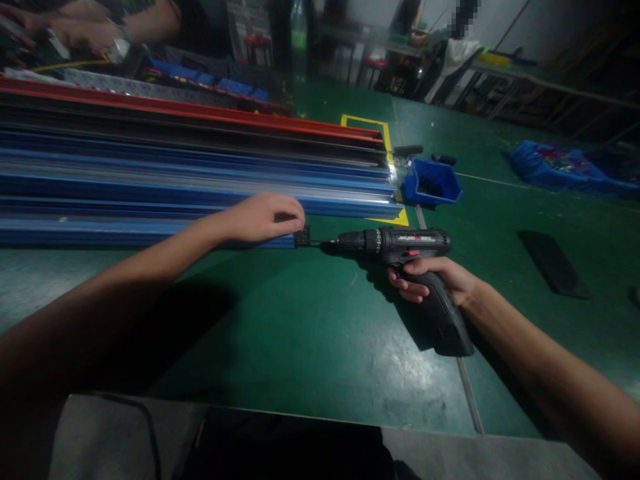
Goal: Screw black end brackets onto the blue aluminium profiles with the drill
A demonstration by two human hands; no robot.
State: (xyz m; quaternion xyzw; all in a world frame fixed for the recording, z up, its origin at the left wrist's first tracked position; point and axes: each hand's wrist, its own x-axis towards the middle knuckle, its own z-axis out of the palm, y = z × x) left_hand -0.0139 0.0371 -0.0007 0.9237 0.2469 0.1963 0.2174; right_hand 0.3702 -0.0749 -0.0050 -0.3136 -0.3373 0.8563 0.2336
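Observation:
My right hand (445, 273) is closed around the handle of a black cordless drill (410, 243), lying on its side in the air or on the table; I cannot tell which. Its long thin bit points left and meets a small black end piece (303, 236) at the end of a blue metal profile (279, 244). Bent over that end, my left hand (265, 217) has its fingers curled down on the profile beside the black piece. Part of its grip is hidden behind the hand.
More long blue, black and orange profiles (325, 128) lie behind. A blue bin (433, 183) stands past their ends, near yellow tape. A flat black object (554, 264) lies at right on the green table (310, 347). Another person's hands (83, 33) work at upper left.

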